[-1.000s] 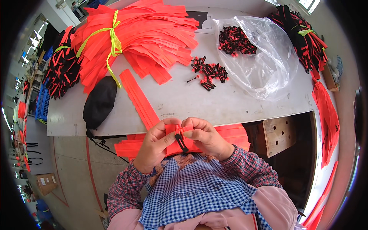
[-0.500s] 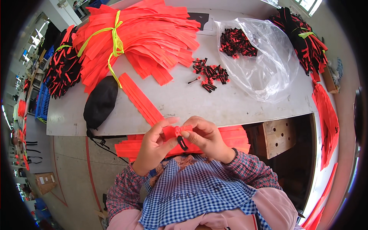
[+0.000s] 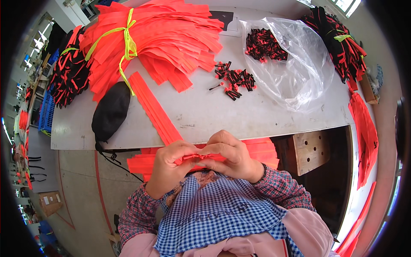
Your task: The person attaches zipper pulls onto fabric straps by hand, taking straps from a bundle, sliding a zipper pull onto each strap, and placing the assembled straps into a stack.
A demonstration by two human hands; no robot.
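Note:
A long red zipper tape [image 3: 156, 111] slants over the grey tabletop toward me, its near end bunched up between my hands. My left hand [image 3: 171, 165] is closed, thumb and fingers pinching that end. My right hand [image 3: 234, 156] pinches it from the other side, fingertips almost meeting the left ones. The fingers hide the zipper slider with the black pull. Below the hands and table edge, more red zipper tapes [image 3: 263, 150] lie across my lap. Loose zipper sliders [image 3: 235, 80] with black pulls sit in a small heap beyond my hands.
A large bundle of red tapes [image 3: 171, 36] is tied with yellow ribbon. Beside it are a black pouch [image 3: 111, 111] and a black-red bundle [image 3: 68, 73]. More sliders fill a clear plastic bag [image 3: 299, 81]. Another black-red bundle [image 3: 334, 38] lies far right. A wooden box [image 3: 307, 152] sits beneath the table.
My fingers have closed in around the tape end, covering the slider and its black pull, which showed before. My right hand has turned, knuckles now further over the tape.

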